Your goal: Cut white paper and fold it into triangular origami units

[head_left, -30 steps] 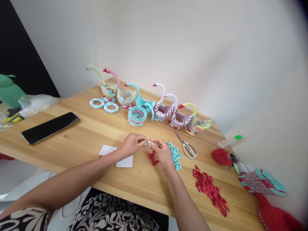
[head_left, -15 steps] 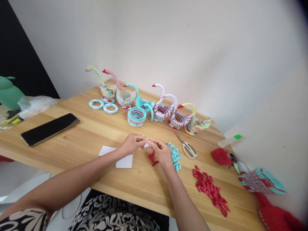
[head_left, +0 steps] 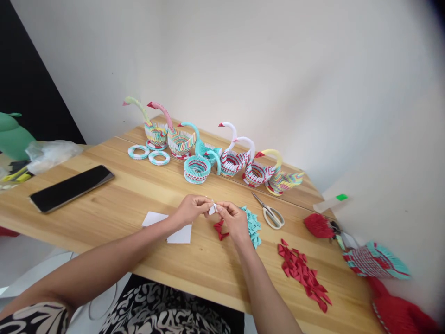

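Note:
A small white piece of folded paper is pinched between my left hand and my right hand, above the wooden table. Both hands are closed at the fingertips, and part of the paper is hidden by them. Under my left forearm lie white paper sheets, partly covered. Beside and beneath my right hand are a few red folded paper pieces and a heap of turquoise folded pieces, partly hidden by the hand.
Paper swans and a turquoise paper basket line the table's back, with two paper rings at left. Scissors and a red paper heap lie right. A phone rests left. More paper models stand far right.
The white paper has turned slightly between my fingertips and shows a different face. Both hands stay in nearly the same place; the view has shifted a little.

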`<action>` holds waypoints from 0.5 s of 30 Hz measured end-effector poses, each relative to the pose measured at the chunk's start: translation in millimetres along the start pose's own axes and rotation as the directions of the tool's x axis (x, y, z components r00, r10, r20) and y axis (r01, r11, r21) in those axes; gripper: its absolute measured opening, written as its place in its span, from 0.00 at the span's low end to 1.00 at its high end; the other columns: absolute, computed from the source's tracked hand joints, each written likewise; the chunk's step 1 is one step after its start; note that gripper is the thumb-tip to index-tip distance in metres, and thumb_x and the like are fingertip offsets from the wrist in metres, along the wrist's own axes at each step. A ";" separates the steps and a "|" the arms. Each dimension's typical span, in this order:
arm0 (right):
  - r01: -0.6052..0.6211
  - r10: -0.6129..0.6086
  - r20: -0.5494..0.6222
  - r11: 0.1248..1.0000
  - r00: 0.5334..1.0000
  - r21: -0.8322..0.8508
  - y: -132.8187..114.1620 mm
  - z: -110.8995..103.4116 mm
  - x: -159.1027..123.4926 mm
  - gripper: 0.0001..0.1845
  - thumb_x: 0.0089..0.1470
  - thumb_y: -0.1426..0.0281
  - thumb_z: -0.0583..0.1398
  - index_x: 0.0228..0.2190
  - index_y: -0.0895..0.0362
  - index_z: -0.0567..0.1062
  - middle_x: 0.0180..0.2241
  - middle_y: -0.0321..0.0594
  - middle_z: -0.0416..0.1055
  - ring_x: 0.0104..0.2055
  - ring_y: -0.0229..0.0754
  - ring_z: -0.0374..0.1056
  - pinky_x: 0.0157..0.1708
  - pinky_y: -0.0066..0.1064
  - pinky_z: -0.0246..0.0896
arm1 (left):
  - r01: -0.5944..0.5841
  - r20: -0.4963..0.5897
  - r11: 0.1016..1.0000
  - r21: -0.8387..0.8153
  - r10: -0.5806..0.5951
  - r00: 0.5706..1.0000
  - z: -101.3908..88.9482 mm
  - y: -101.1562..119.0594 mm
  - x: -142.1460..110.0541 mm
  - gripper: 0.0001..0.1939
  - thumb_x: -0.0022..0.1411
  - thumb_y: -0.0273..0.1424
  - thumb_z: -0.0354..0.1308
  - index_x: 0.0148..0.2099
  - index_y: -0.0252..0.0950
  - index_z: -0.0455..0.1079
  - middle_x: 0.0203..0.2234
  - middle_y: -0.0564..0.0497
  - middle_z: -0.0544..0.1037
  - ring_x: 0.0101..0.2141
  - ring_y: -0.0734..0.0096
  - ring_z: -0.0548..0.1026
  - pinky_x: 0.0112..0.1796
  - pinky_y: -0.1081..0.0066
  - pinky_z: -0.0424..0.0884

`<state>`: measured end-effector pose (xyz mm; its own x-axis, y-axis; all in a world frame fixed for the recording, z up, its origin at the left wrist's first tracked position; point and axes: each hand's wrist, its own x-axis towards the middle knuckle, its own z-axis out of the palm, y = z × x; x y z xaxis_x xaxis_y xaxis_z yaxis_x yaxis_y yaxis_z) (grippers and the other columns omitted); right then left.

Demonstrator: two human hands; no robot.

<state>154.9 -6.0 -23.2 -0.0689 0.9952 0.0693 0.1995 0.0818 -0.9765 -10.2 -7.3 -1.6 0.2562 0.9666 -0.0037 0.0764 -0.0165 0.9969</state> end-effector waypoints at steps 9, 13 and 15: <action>0.010 -0.010 0.018 1.000 1.000 -0.029 3.6 -4.1 2.4 0.14 0.45 0.61 0.62 0.31 0.58 0.78 0.24 0.36 0.72 0.23 0.35 0.61 0.23 0.26 0.57 | 0.030 0.012 0.997 -0.065 -0.030 0.999 0.7 -4.2 0.7 0.14 0.54 0.37 0.55 0.24 0.31 0.70 0.20 0.52 0.71 0.24 0.75 0.67 0.28 0.76 0.63; 0.013 -0.011 0.038 0.999 0.999 -0.038 6.4 -5.3 3.6 0.14 0.46 0.59 0.62 0.29 0.58 0.77 0.21 0.34 0.70 0.21 0.34 0.60 0.21 0.25 0.55 | 0.043 0.018 0.994 -0.099 -0.041 0.999 1.9 -6.7 1.4 0.13 0.53 0.37 0.55 0.25 0.31 0.71 0.20 0.53 0.70 0.25 0.75 0.66 0.29 0.75 0.62; 0.017 -0.015 0.046 0.999 0.999 -0.051 6.7 -6.1 4.0 0.14 0.46 0.59 0.61 0.27 0.58 0.76 0.18 0.32 0.67 0.20 0.34 0.58 0.20 0.25 0.53 | 0.033 0.022 0.995 -0.096 -0.031 0.999 2.5 -8.7 2.2 0.14 0.53 0.37 0.55 0.25 0.31 0.71 0.19 0.53 0.69 0.25 0.75 0.66 0.29 0.75 0.62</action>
<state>161.9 -1.1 -28.3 -0.1169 0.9904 0.0741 0.2474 0.1013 -0.9636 -7.9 -5.7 -10.5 0.2749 0.9608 -0.0360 -0.0079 0.0397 0.9992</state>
